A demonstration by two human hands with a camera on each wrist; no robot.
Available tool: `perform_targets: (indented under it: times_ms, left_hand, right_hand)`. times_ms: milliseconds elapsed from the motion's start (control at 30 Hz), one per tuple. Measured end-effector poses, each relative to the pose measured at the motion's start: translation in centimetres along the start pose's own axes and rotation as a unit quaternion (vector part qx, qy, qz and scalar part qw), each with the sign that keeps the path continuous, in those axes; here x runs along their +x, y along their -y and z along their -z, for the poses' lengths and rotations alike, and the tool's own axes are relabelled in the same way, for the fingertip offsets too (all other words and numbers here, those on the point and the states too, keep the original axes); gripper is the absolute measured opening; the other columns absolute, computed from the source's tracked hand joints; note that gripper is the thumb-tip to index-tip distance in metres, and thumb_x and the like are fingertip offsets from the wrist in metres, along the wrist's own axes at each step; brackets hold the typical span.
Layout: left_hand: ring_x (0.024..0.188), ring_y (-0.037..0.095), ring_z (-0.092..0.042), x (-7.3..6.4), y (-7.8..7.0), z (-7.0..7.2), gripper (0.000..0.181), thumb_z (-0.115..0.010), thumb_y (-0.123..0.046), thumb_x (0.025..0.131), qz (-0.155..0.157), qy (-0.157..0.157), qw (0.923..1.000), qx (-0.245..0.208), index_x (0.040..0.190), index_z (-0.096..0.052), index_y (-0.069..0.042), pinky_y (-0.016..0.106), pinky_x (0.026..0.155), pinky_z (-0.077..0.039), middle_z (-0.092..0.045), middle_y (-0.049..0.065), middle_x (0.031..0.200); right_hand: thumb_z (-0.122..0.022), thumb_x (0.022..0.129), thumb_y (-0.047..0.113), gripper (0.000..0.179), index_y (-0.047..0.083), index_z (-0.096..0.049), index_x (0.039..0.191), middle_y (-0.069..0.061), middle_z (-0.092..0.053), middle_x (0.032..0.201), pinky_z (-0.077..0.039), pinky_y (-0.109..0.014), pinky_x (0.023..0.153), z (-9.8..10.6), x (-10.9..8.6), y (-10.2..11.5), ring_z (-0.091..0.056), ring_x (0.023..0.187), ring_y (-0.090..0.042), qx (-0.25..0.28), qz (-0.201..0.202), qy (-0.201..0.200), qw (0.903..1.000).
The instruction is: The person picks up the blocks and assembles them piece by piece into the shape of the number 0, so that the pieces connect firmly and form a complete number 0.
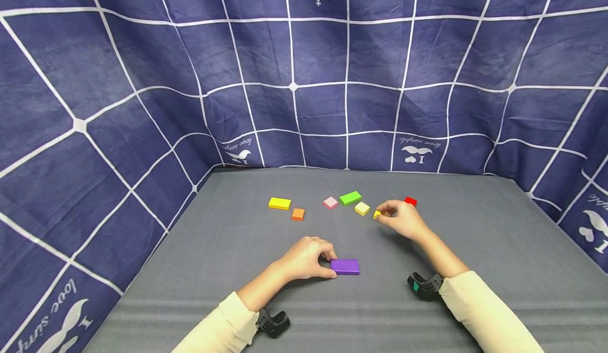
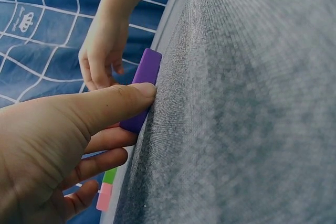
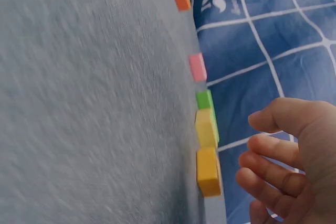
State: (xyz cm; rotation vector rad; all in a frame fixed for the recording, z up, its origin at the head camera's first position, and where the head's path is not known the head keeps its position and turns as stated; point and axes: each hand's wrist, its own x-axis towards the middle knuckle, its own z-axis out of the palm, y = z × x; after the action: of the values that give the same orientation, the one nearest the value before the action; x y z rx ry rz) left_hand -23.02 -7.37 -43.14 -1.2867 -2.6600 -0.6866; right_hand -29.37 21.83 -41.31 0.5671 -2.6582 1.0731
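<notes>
My left hand (image 1: pixel 306 259) holds one end of a purple rectangular block (image 1: pixel 347 267) between thumb and fingers, at the front middle of the table. In the left wrist view the thumb lies along the purple block's face, with the fingertips behind it. Farther back and to the right, my right hand (image 1: pixel 402 219) hovers beside a deep yellow block (image 3: pixel 208 172). Its loosely bent fingers are spaced apart from that block in the right wrist view, with nothing between them. A red block (image 1: pixel 410 201) is partly hidden behind the right hand.
Several blocks lie across the back of the grey table (image 1: pixel 228 247): a long yellow one (image 1: pixel 279 203), an orange one (image 1: pixel 297 214), a pink one (image 1: pixel 330 202), a green one (image 1: pixel 350 198) and a pale yellow one (image 1: pixel 362 208). A blue gridded cloth (image 1: pixel 318 57) hangs behind.
</notes>
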Motion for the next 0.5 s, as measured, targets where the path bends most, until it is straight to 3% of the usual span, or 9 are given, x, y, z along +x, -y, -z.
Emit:
perform_targets:
  times_ms: [300, 500]
  left_hand:
    - [0.079, 0.0, -0.058, 0.0, 0.0, 0.0, 0.025, -0.086, -0.03, 0.071, 0.006, 0.003, 1.0, -0.003, 0.088, -0.071, -0.018, 0.017, 0.074, -0.043, -0.068, -0.012, 0.082]
    - [0.079, 0.0, -0.059, -0.1, 0.0, 0.1, 0.026, -0.086, -0.03, 0.072, 0.009, 0.006, 0.9999, -0.005, 0.088, -0.071, -0.018, 0.018, 0.075, -0.044, -0.069, -0.011, 0.083]
  right_hand:
    - [-0.074, 0.078, 0.011, 0.026, -0.004, -0.071, 0.099, -0.012, -0.068, 0.089, -0.049, -0.04, 0.075, 0.5, 1.6, -1.6, -0.063, 0.084, -0.028, -0.039, -0.013, 0.029, 0.9987]
    - [-0.076, 0.075, 0.013, 0.029, -0.004, -0.071, 0.097, -0.013, -0.068, 0.088, -0.047, -0.036, 0.069, 0.5, 2.0, -1.9, -0.06, 0.08, -0.026, -0.05, -0.007, 0.049, 0.9975]
